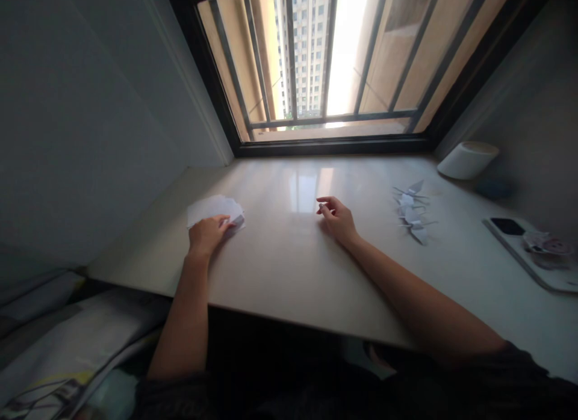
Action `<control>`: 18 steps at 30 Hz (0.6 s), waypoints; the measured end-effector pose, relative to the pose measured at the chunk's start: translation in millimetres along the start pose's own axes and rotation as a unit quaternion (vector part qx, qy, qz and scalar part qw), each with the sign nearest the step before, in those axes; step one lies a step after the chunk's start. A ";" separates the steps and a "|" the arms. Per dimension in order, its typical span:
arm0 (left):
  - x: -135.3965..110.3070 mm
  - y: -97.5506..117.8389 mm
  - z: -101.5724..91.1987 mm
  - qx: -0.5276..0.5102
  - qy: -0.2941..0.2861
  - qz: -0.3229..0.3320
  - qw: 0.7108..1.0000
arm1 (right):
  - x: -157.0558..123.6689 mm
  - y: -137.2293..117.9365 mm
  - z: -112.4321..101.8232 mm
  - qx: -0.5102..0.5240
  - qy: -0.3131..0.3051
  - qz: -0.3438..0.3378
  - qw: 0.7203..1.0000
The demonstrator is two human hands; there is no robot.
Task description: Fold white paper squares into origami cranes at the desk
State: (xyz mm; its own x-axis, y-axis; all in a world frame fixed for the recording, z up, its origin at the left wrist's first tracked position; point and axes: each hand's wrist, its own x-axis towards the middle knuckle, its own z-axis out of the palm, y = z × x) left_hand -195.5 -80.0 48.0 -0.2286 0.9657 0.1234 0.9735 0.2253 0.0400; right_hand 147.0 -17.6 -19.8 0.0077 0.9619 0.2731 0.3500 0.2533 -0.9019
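On the left of the pale tabletop lies a stack of white paper sheets (210, 206), slightly fanned out. My left hand (206, 233) rests at its near edge, with thumb and fingers pinched on paper at the stack's right corner. How many sheets are between the fingers is hidden. Near the middle of the table, my right hand (338, 220) hovers low with the index finger stretched out and the thumb a little apart. A small greyish spot shows by the thumb tip, too small to make out. Several folded paper cranes (412, 215) stand in a row to its right.
A white cylindrical container (468, 160) stands at the back right by the wall. A white tray (526, 260) at the far right holds a dark phone-like item (507, 226) and a crumpled-looking object. A barred window (329, 146) rises behind the table; bags (90, 330) lie below its left edge.
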 end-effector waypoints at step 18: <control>20.0 7.6 -41.8 -0.009 -0.041 -0.048 0.998 | 1.5 2.4 2.4 0.006 0.011 -0.010 1.000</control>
State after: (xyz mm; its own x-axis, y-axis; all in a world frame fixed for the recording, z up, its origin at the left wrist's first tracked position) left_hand -193.2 -64.4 92.2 -0.3177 0.9474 0.0376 0.9468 0.3149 0.0656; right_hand 145.5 -15.3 -22.4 0.0221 0.9541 0.2986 0.3392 0.2737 -0.9000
